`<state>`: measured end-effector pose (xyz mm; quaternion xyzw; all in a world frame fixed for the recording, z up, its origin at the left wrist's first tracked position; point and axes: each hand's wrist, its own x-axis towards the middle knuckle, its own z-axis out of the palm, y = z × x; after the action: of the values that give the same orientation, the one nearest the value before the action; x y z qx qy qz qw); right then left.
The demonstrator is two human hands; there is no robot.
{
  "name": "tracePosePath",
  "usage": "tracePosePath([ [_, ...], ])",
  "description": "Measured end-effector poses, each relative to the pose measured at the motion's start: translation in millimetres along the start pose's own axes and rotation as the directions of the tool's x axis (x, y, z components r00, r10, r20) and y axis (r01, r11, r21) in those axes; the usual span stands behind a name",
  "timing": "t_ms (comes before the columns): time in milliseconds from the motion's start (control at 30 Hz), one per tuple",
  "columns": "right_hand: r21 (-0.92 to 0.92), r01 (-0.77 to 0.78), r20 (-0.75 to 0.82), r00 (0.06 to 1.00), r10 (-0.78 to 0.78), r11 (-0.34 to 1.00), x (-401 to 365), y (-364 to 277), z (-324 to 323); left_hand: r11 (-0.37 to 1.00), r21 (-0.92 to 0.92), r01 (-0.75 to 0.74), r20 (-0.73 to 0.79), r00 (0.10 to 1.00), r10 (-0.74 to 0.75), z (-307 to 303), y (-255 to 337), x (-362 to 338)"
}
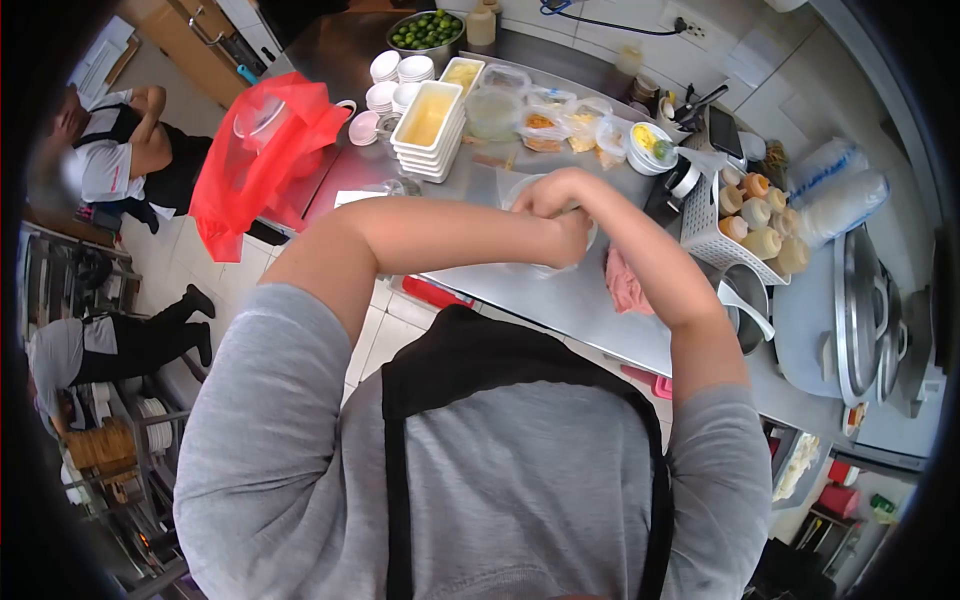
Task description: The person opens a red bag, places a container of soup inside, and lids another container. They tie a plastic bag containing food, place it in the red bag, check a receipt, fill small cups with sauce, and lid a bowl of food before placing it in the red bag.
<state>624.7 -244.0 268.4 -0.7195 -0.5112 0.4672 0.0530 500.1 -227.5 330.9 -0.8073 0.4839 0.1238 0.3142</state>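
My left hand (573, 238) is curled at the counter's front, with its fingers mostly hidden. My right hand (552, 193) reaches in from the other side and bends down close against it, fingers closed. Beneath and around both hands shows a whitish, translucent round container or bag (512, 187), largely covered by them. What the fingers grip cannot be made out. Just right of the hands lies a crumpled pink cloth (626, 283). Behind them sit clear plastic bags of chopped food (541, 125) and a white tub with yellow and green contents (650, 148).
Stacked rectangular trays (428, 122), small white cups (383, 97) and a bowl of limes (427, 32) stand at the back left. A red plastic bag (262, 150) hangs over the left end. At right are a basket of bottles (715, 235) and a metal pot (745, 290). Two people are at left.
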Motion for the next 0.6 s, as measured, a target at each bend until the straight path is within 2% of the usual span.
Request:
tracePosePath([
  [33,-0.007,0.005,0.003,1.0,-0.005,1.0,-1,-17,-3,1.0,-0.004,-0.029,0.002,1.0,0.029,0,-3,0],
  [67,-0.048,-0.06,-0.031,0.998,0.059,0.997,-14,-41,-5,0.998,-0.009,-0.06,0.003,0.998,0.06,0,-5,0],
  [100,-0.086,-0.126,-0.066,0.991,0.121,0.988,-24,-56,-6,0.998,-0.014,-0.055,0.005,0.998,0.055,1,-2,-3],
  [133,-0.089,-0.122,-0.064,0.991,0.116,0.989,-30,-56,-11,1.0,0.016,0.001,-0.045,0.999,0.0,2,1,-7],
  [200,0.093,-0.065,-0.127,0.989,0.076,0.994,-47,-36,-20,0.997,0.044,0.058,-0.095,0.994,-0.053,9,3,-15],
  [233,0.094,-0.064,-0.127,0.989,0.076,0.993,-51,-22,-17,0.996,0.028,0.08,-0.186,0.98,-0.074,15,2,-19],
  [267,0.189,0.004,-0.234,0.971,0.041,0.982,-51,-4,-11,0.995,0.011,0.099,-0.276,0.957,-0.092,23,1,-22],
  [300,0.275,0.081,-0.34,0.94,0.018,0.958,-54,4,-6,0.995,0.012,0.095,-0.277,0.957,-0.088,34,1,-21],
  [367,0.347,0.122,-0.395,0.918,0.027,0.93,-61,14,6,0.96,-0.243,0.137,-0.572,0.779,-0.256,49,0,-27],
  [400,0.412,0.168,-0.447,0.894,0.038,0.896,-65,15,14,0.962,-0.241,0.129,-0.573,0.781,-0.248,50,-3,-32],
  [433,0.418,0.168,-0.451,0.892,0.043,0.893,-67,16,21,0.848,-0.525,0.07,-0.488,0.792,-0.367,51,-8,-36],
  [467,0.424,0.238,-0.527,0.85,0.024,0.874,-67,17,27,0.651,-0.759,0.017,-0.37,0.811,-0.453,50,-12,-40],
  [500,0.423,0.306,-0.6,0.8,0.01,0.853,-68,19,34,0.655,-0.756,0.01,-0.373,0.815,-0.443,63,-11,-37],
  [533,0.427,0.305,-0.605,0.796,0.018,0.851,-67,20,41,0.538,-0.839,-0.074,-0.419,0.719,-0.555,79,-8,-30],
  [567,0.398,0.313,-0.686,0.726,0.054,0.862,-65,16,47,0.417,-0.891,-0.177,-0.432,0.611,-0.663,80,-8,-29],
  [600,0.369,0.316,-0.759,0.645,0.087,0.874,-64,13,53,0.421,-0.889,-0.182,-0.436,0.617,-0.655,82,-7,-27],
])
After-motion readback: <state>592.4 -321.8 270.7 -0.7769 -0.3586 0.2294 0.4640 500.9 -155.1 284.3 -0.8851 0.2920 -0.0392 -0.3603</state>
